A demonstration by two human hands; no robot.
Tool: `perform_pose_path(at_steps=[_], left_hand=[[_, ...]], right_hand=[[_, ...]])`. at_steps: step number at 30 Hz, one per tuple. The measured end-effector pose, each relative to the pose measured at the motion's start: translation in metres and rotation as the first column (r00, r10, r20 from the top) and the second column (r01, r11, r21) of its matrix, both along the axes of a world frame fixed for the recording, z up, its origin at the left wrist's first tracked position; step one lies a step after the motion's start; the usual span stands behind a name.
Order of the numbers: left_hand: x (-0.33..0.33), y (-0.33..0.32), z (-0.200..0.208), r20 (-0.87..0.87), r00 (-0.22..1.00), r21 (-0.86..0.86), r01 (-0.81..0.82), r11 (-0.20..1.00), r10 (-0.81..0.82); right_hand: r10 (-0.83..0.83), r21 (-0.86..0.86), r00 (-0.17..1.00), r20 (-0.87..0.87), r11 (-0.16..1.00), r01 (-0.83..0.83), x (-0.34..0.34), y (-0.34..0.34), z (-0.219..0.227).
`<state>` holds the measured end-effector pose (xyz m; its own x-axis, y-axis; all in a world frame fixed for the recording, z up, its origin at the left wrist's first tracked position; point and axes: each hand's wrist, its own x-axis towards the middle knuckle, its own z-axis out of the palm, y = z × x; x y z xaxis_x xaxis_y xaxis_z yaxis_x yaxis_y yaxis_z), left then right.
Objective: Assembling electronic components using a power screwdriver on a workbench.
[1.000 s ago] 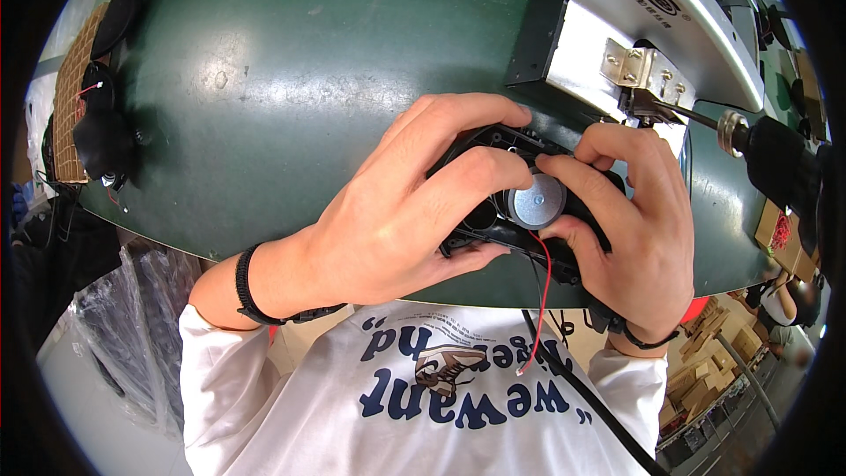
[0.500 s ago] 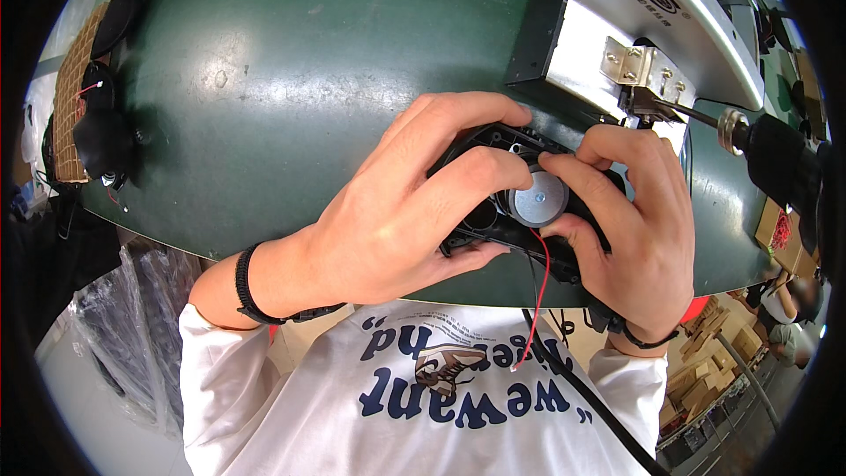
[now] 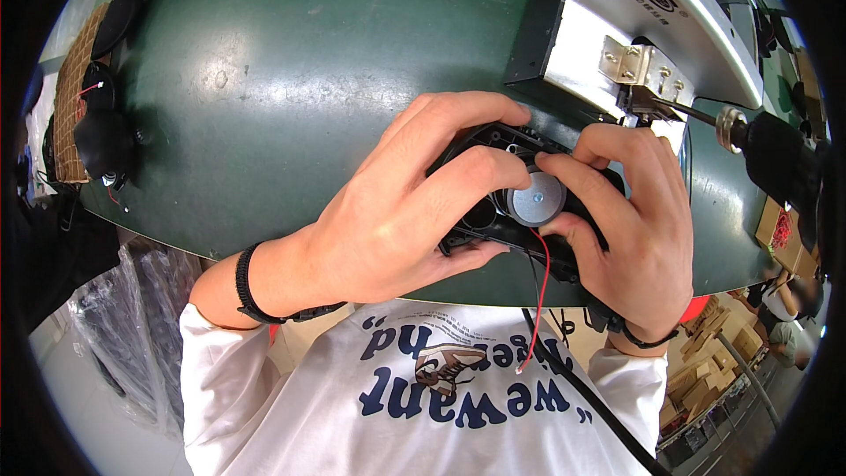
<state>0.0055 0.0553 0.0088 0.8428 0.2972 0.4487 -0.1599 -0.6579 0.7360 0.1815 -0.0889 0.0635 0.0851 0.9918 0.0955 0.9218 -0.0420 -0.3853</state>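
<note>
Between my hands is a black plastic housing [image 3: 483, 219], tilted above the near edge of the green table. A round grey speaker [image 3: 537, 199] sits in it, with a red wire [image 3: 545, 286] and a black wire hanging toward my shirt. My left hand [image 3: 423, 189] wraps around the housing's left part, thumb beneath, with a fingertip on the speaker's rim. My right hand [image 3: 639, 220] grips the right end; its index finger and thumb touch the speaker's edge. Both palms hide much of the housing.
A metal screw-feeding machine [image 3: 608, 44] stands at the far right, and a black electric screwdriver [image 3: 780, 154] points at it. On the left lie black housings [image 3: 104, 137] beside a woven basket [image 3: 74, 97]. A black cable [image 3: 590, 397] crosses my shirt.
Almost nothing differs. The speaker and my right fingertips have shifted very slightly left, and the free end of the red wire has swung a little right.
</note>
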Motion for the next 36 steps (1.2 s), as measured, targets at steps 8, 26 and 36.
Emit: perform_pose_path(at_steps=[8, 26, 36], left_hand=[[-0.002, 0.004, 0.004, -0.019, 0.999, 0.127, 0.029, 0.991, -0.026], [-0.011, -0.017, -0.002, -0.09, 0.99, 0.46, 0.138, 0.877, -0.109], [-0.009, -0.026, -0.006, -0.048, 0.994, 0.476, 0.105, 0.873, -0.094]], right_hand=[[-0.026, 0.018, 0.987, -0.16, 0.999, 0.03, 0.015, -0.019, 0.032], [0.514, 0.343, 0.708, -0.484, 0.856, -0.387, 0.068, 0.017, 0.092], [0.277, 0.637, 0.736, -0.617, 0.726, 0.261, 0.02, -0.007, 0.111]])
